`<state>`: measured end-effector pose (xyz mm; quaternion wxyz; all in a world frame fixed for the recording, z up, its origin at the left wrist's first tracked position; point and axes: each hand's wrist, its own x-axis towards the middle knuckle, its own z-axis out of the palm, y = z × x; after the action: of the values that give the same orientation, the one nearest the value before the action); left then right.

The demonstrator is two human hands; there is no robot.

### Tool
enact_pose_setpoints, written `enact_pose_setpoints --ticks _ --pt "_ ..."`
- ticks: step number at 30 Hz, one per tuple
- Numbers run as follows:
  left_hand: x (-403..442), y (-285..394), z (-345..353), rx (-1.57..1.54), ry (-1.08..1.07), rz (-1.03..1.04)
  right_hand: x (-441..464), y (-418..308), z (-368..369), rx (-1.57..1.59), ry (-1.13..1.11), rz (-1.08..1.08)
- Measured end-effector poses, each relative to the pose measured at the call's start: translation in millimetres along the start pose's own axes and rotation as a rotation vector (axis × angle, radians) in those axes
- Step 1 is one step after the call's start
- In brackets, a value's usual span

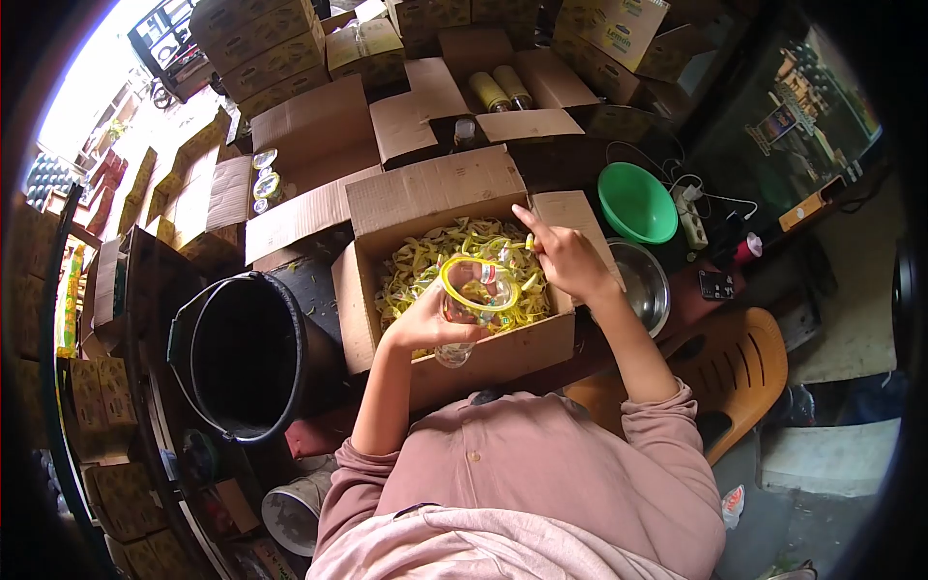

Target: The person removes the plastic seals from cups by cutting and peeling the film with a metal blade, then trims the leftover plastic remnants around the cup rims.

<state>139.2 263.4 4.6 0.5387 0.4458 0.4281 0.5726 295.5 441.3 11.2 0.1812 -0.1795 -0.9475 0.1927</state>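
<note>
My left hand [425, 317] is wrapped round a clear plastic jar [454, 354], whose open mouth has a yellow rim and faces up. My right hand [570, 259] is raised over the right side of an open cardboard box [435, 193]. Its index finger points out, while the other fingers curl round a small yellow piece that I cannot make out fully. Many yellow and whitish strips or wrappers [406, 271] fill the box beneath both hands.
A black bucket [246, 358] stands left of the box. To the right are a green bowl [637, 203], a metal bowl [648, 290], a power strip [692, 224] and an orange chair [744, 367]. Open cartons [319, 130] lie behind, one with lidded jars [267, 184].
</note>
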Motion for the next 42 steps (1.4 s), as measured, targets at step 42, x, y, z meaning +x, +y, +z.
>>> enact_pose_setpoints --ticks 42 --pt "-11.4 9.9 11.8 0.695 0.176 0.166 -21.6 -42.2 -7.0 -0.270 0.615 -0.606"
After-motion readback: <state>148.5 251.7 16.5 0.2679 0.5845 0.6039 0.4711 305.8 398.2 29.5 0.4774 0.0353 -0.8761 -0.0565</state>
